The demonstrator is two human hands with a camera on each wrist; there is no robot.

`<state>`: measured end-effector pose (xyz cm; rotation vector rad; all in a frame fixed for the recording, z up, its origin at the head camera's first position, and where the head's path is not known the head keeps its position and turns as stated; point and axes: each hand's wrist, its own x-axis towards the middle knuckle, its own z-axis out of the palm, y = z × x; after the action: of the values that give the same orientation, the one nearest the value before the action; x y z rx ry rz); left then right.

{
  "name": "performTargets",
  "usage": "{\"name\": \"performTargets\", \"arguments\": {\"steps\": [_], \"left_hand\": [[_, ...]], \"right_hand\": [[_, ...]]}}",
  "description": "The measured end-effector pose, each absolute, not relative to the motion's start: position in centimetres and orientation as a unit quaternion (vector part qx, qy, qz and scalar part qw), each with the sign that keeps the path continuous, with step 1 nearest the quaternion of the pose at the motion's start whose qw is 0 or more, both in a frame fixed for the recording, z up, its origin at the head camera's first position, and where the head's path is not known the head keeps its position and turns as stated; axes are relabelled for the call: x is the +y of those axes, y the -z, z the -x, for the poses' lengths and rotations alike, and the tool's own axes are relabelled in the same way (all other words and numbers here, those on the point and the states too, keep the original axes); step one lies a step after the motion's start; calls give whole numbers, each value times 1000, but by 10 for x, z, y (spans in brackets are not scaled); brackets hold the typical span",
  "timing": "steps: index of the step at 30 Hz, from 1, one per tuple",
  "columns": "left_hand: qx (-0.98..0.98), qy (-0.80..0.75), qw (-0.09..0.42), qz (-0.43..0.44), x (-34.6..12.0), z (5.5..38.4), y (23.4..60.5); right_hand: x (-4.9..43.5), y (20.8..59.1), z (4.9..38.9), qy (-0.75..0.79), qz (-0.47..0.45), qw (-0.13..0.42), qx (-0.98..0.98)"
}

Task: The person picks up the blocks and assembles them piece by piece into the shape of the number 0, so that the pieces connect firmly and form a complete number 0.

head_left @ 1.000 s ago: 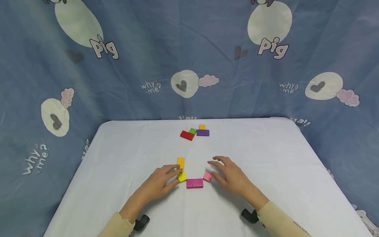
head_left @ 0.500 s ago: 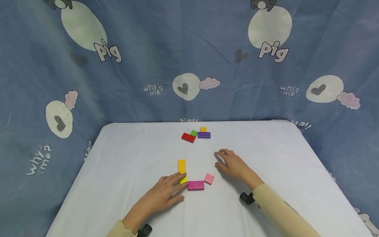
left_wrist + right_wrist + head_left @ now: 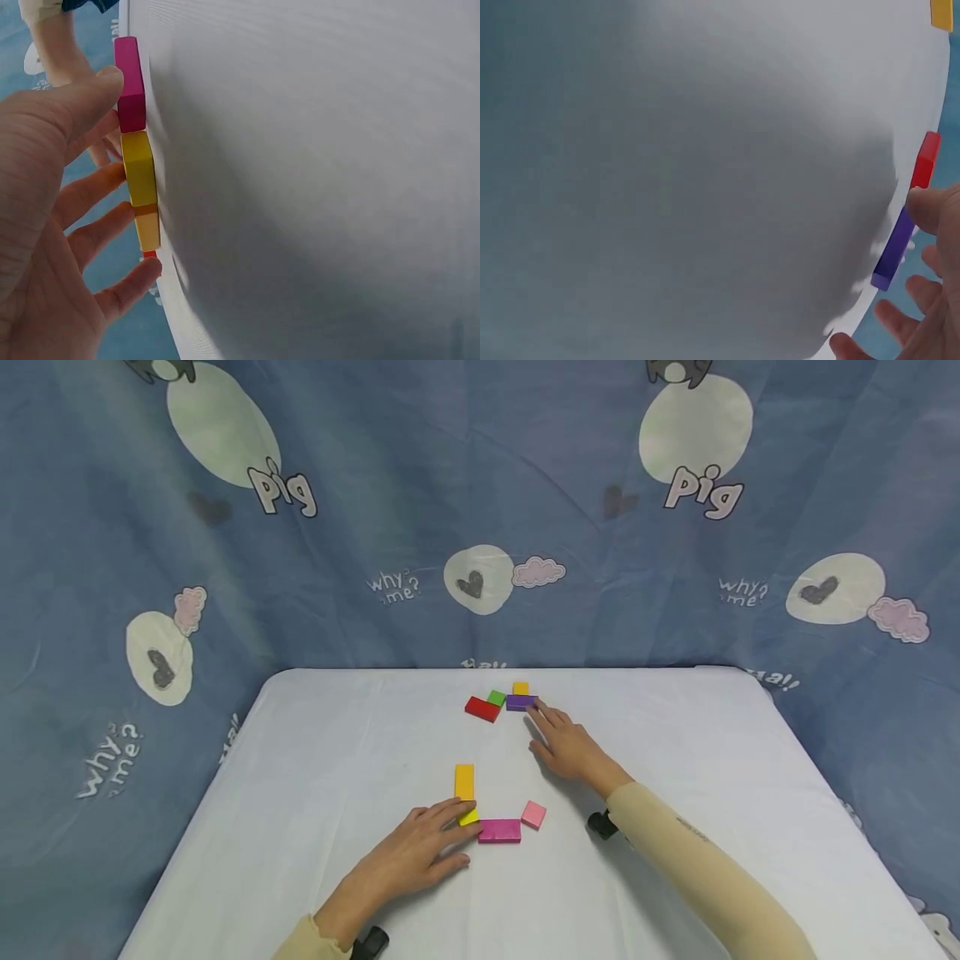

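My left hand [image 3: 408, 852] has its fingers loosely extended over a yellow block [image 3: 468, 817] and the left end of a magenta block [image 3: 500, 832]. In the left wrist view, fingertips lie along the yellow block [image 3: 139, 169] and the magenta block [image 3: 130, 86]. A longer orange-yellow block [image 3: 464, 782] continues from the yellow one. My right hand [image 3: 568, 748] reaches toward the back, fingers spread, fingertips right at the right end of a purple block [image 3: 517, 702]. The right wrist view has the thumb overlapping the junction of the purple block [image 3: 894, 251] and a red block [image 3: 925, 159].
At the back of the white table [image 3: 337, 735], a red block [image 3: 482, 709], a green block [image 3: 496, 697] and a small orange block [image 3: 521, 688] sit around the purple one. A pink block [image 3: 533, 815] stands at the magenta block's right corner. Behind hangs a blue printed cloth [image 3: 375, 468].
My right hand has left the pink block and moved away toward the purple block at the back. My left hand has shifted slightly right and forward onto the yellow and magenta blocks.
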<state>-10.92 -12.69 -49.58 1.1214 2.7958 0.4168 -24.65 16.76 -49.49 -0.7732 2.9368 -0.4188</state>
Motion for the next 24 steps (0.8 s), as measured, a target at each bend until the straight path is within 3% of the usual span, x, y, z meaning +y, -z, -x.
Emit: {"name": "performTargets", "arguments": {"steps": [7,15,24], "left_hand": [[914,-149,44,-375,-128,109,494],[921,-145,58,-357,-125,111,491],[921,-158,64,-349,-125,108,493]], "right_hand": [[158,491,257,110,239,60,963],[156,493,262,95,230,20,968],[156,495,266,157,210,45,964]]}}
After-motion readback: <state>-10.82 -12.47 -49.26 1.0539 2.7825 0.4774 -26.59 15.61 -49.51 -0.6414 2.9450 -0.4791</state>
